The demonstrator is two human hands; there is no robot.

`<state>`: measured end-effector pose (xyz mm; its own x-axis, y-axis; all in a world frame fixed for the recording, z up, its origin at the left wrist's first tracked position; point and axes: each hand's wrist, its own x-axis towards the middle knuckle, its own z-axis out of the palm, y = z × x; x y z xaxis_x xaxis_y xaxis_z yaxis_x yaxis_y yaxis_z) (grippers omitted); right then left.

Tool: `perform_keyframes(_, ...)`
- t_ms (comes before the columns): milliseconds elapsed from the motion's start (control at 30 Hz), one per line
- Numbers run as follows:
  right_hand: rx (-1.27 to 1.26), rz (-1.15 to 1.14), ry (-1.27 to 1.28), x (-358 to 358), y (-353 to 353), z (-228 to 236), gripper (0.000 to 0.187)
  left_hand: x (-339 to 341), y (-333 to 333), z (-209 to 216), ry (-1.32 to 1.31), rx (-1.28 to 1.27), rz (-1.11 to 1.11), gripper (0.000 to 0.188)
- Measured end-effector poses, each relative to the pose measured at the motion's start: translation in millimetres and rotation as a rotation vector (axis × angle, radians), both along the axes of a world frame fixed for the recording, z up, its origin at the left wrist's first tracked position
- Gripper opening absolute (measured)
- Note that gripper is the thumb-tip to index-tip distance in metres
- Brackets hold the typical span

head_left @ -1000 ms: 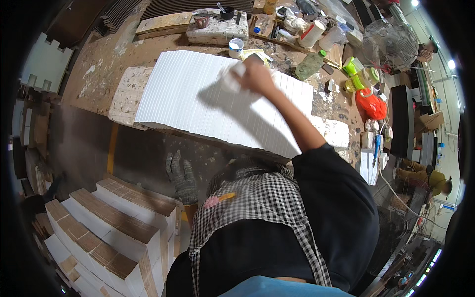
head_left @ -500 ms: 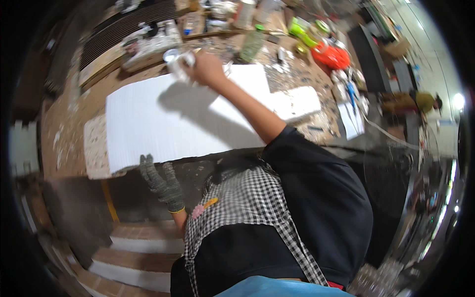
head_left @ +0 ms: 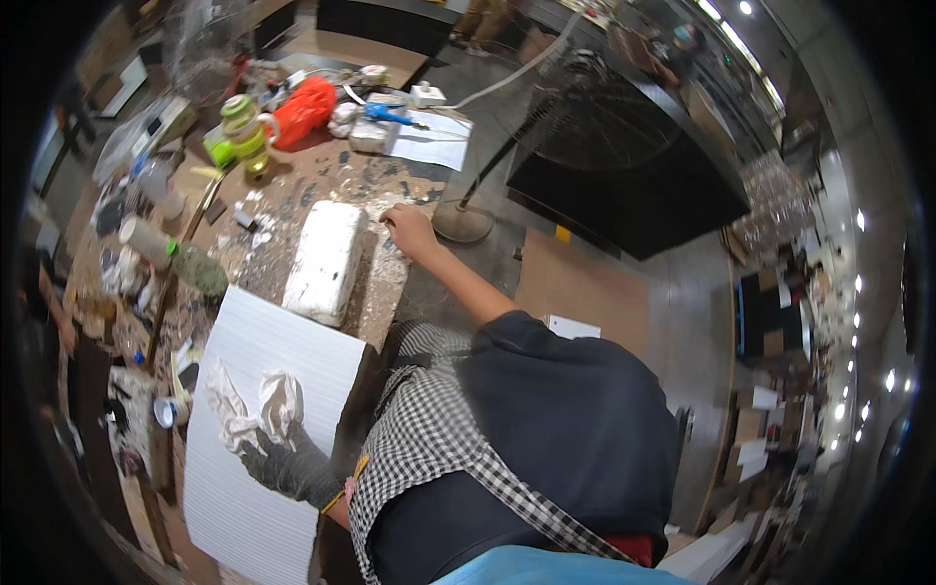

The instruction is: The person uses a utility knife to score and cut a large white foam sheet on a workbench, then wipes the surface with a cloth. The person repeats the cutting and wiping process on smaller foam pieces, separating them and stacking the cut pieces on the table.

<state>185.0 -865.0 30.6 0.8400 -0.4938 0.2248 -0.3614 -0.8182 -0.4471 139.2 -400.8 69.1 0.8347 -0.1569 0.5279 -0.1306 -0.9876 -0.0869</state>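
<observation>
My left hand point(head_left: 291, 472), in a dark grey knit glove, is closed on a crumpled white rag point(head_left: 281, 402), which spreads over a white ribbed panel point(head_left: 255, 531). The panel lies on the cluttered workbench. My right hand point(head_left: 409, 232) is bare and reaches over the bench's edge, just right of a white wrapped block point(head_left: 326, 261). Its fingers are curled together; whatever they may hold is too small to make out.
A green-capped bottle point(head_left: 198, 270), a white cup point(head_left: 168, 411), a green flask point(head_left: 244, 132) and a red plastic bag point(head_left: 304, 115) stand around the bench. Beyond its edge are a pedestal fan point(head_left: 463, 220) and a large black panel point(head_left: 624, 180). Other people are farther off.
My view has swung to the right. The rag has passed from my right hand to my gloved left hand, which was empty and open. My right hand has moved to the bench's right edge.
</observation>
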Motion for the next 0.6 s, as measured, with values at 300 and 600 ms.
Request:
perform_keyframes(300,-0.116,0.188,0.198,-7.7,-66.8,-84.2,0.027,9.6,-4.8,5.0,0.279,-0.060,0.174,0.064)
perform_keyframes(600,-0.063,0.330,0.483,41.8,-86.9,-99.4,0.013,31.3,-38.0,21.3,0.383,-0.214,0.233,0.077)
